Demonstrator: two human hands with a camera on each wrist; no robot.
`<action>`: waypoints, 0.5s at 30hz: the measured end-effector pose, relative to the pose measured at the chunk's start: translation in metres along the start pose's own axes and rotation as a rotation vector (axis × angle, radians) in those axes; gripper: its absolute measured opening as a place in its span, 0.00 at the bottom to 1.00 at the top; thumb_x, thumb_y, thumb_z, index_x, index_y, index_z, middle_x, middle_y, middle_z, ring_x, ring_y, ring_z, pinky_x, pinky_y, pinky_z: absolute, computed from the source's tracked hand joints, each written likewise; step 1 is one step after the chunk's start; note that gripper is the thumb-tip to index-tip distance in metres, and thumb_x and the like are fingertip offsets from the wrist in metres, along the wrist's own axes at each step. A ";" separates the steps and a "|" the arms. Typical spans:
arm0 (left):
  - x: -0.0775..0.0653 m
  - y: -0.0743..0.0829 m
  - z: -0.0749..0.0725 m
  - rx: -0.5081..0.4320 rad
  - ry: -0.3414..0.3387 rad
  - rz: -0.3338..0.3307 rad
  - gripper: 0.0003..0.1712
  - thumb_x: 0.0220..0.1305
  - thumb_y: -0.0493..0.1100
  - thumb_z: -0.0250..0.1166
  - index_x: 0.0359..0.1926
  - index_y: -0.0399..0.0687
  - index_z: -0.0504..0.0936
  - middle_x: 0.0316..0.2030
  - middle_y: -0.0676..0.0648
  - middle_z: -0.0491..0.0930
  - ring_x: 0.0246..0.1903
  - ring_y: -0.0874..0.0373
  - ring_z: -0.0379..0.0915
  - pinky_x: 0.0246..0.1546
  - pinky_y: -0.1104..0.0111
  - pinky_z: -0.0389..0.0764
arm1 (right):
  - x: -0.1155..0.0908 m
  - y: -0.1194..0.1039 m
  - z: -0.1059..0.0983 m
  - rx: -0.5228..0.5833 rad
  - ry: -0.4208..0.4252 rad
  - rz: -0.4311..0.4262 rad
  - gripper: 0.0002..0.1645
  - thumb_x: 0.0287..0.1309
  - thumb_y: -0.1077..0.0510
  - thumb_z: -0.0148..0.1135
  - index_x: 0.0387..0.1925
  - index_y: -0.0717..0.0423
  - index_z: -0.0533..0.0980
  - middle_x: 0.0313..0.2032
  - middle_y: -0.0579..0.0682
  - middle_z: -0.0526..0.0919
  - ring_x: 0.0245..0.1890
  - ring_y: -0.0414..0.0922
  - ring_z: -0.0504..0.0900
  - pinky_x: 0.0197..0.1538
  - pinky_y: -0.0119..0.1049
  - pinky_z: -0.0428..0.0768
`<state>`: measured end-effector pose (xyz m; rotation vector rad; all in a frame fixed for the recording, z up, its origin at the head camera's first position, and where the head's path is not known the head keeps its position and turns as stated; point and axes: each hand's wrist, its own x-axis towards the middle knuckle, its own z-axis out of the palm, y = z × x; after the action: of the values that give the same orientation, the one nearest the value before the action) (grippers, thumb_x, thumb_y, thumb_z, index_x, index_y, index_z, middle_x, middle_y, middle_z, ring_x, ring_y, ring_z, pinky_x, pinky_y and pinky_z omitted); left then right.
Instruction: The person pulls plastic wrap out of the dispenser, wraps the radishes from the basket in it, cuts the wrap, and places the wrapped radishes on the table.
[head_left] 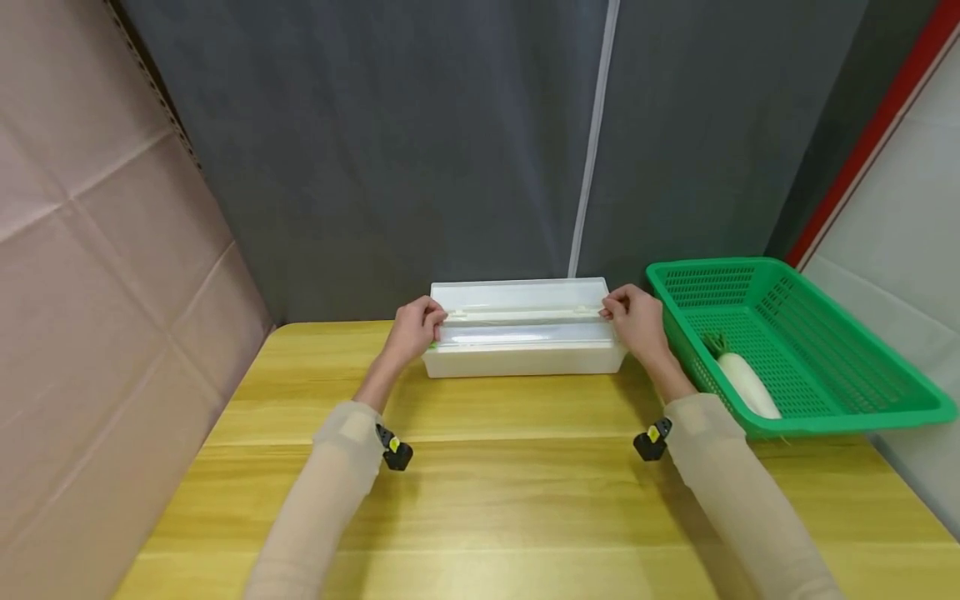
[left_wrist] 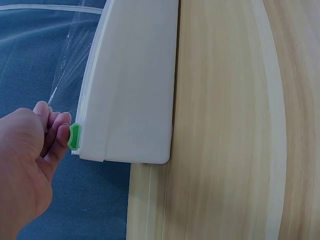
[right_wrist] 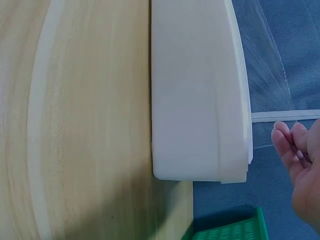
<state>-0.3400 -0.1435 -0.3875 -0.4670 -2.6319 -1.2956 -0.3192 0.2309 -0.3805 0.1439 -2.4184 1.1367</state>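
Two hands [head_left: 414, 328] [head_left: 637, 322] pinch film [right_wrist: 267, 65] (white box [head_left: 525, 362] between).

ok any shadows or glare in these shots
Head view: shadow beside the beige right sleeve on the yellow wooden table; left wrist view: bright streaks on the clear plastic film; right wrist view: broad shadow by the long white plastic box.

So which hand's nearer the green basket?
Right. The right hand is beside the green basket; the left hand is farther off, by the left end of the white box.
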 end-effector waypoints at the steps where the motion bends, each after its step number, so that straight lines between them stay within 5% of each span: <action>1: 0.000 0.000 0.000 0.007 -0.003 -0.002 0.11 0.76 0.40 0.57 0.43 0.34 0.80 0.24 0.44 0.77 0.23 0.53 0.75 0.26 0.66 0.76 | 0.000 -0.001 -0.001 -0.002 0.005 -0.004 0.09 0.71 0.64 0.59 0.39 0.71 0.78 0.33 0.64 0.85 0.33 0.56 0.87 0.31 0.16 0.72; 15: 0.008 0.010 -0.013 0.091 0.046 0.072 0.08 0.77 0.39 0.56 0.41 0.37 0.77 0.29 0.42 0.77 0.25 0.52 0.74 0.31 0.62 0.78 | 0.006 -0.013 -0.008 -0.003 0.087 -0.074 0.07 0.70 0.68 0.58 0.38 0.72 0.78 0.30 0.65 0.85 0.30 0.58 0.87 0.29 0.17 0.71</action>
<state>-0.3442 -0.1464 -0.3697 -0.5068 -2.5973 -1.1456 -0.3180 0.2289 -0.3639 0.1775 -2.3187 1.0835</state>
